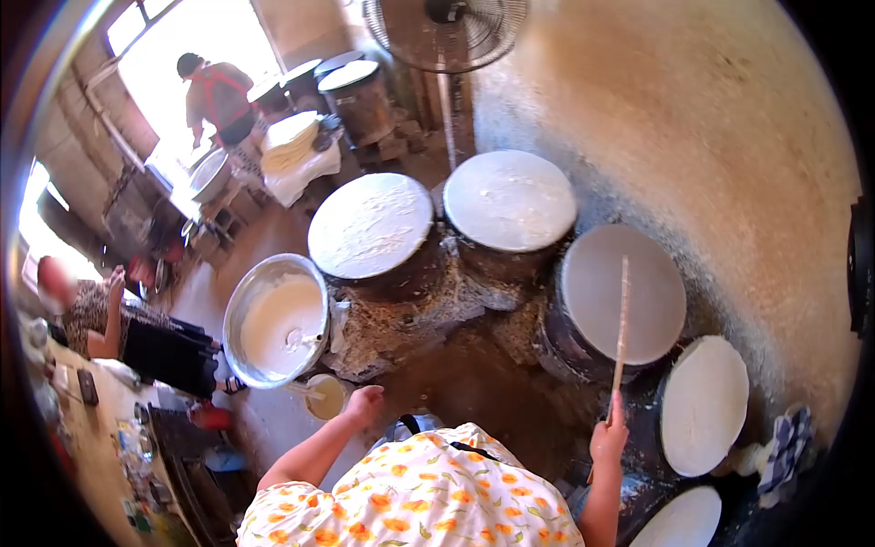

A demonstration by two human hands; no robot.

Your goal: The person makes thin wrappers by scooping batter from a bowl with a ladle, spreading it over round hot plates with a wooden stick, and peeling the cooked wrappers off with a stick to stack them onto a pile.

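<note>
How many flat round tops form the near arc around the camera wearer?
5: one top beside the large bowl, one below the fan, one behind the stick in the right hand, two at lower right, the last cut off by the frame. More may lie out of view.

Stick (623, 319) slender, straight, light brown, extending over the griddle (588, 283), which is round with a smooth, flat grey top and dark sides; whether stick and surface touch cannot be told.

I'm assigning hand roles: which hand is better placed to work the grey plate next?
Likely the right hand: it holds the stick, which reaches over the grey plate; the left hand is farther away.
</note>
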